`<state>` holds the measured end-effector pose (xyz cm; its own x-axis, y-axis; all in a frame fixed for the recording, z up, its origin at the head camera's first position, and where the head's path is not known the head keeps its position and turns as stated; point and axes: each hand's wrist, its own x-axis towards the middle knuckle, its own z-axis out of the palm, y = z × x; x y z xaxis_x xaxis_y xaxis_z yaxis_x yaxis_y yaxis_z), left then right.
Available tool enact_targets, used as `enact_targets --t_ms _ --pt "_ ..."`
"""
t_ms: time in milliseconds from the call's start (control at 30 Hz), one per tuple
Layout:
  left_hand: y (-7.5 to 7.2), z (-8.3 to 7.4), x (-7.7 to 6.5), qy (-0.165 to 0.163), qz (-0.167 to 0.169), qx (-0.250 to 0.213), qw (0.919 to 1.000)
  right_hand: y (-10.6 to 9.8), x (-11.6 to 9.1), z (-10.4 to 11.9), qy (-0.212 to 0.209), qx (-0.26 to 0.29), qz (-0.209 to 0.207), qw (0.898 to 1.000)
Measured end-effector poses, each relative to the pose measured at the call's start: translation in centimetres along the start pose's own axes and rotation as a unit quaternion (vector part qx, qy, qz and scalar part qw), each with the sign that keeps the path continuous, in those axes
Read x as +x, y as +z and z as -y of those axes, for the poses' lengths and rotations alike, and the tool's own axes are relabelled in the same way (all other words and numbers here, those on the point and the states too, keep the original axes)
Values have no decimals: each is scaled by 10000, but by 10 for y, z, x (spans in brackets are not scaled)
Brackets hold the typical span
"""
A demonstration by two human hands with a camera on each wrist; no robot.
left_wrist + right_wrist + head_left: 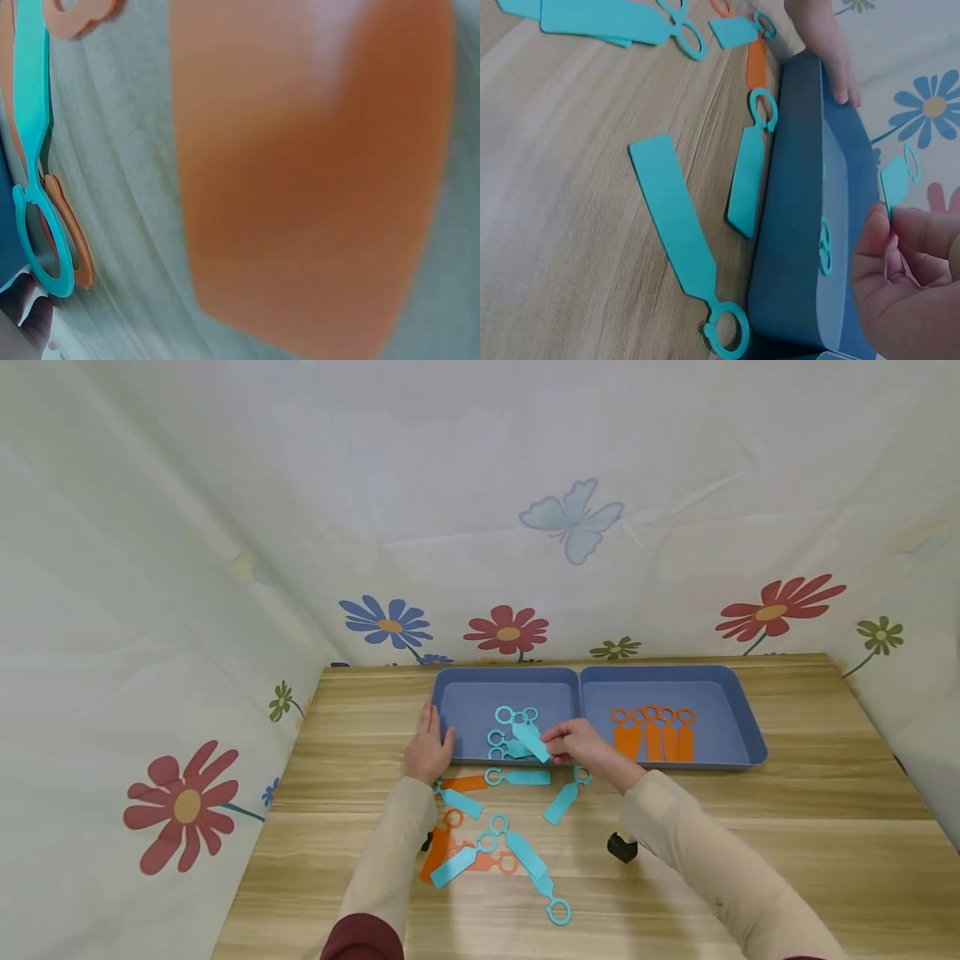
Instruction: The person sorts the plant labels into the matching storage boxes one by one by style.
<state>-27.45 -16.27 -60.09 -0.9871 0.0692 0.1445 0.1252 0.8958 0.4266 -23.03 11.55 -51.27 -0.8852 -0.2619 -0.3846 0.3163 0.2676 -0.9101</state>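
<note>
My right hand (583, 747) pinches a teal ring-ended tag (532, 742) by its flat end, between thumb and fingers, above the front part of the left blue tray (465, 702). In the right wrist view, the pinched tag (895, 180) is held up off the tray. Several teal tags (517, 748) lie in that tray, partly hidden under the held one. My left hand (429, 752) rests on the tray's left front corner, its fingers extended along the left side. The left wrist view catches only a few of its fingertips (36, 322).
The right blue tray (720, 718) adjoins the left and holds several orange tags (654, 742). In front, teal tags (562, 802) and orange tags (439, 852) lie scattered on the wooden table (540, 868), some overlapping. A flowered cloth (675, 568) hangs behind.
</note>
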Motion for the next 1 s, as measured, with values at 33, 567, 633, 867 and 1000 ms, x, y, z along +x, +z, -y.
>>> enact_targets --t_ms 33,567,633,867,1000 --pt "0 0 0 -5 6 -4 10000 0 2 0 -3 -46 -67 10000" --pt "-1 -1 0 12 -20 61 10000 14 29 -13 -124 -988 -1124 9887" --pt "-1 -1 0 13 -15 61 10000 16 30 -13 -113 -1110 -1213 9863" --pt "0 -1 0 31 -20 67 10000 19 33 -15 -160 -1502 -1406 9785" --pt "1 0 0 3 5 64 10000 21 35 -17 -161 -1899 -1448 9709"
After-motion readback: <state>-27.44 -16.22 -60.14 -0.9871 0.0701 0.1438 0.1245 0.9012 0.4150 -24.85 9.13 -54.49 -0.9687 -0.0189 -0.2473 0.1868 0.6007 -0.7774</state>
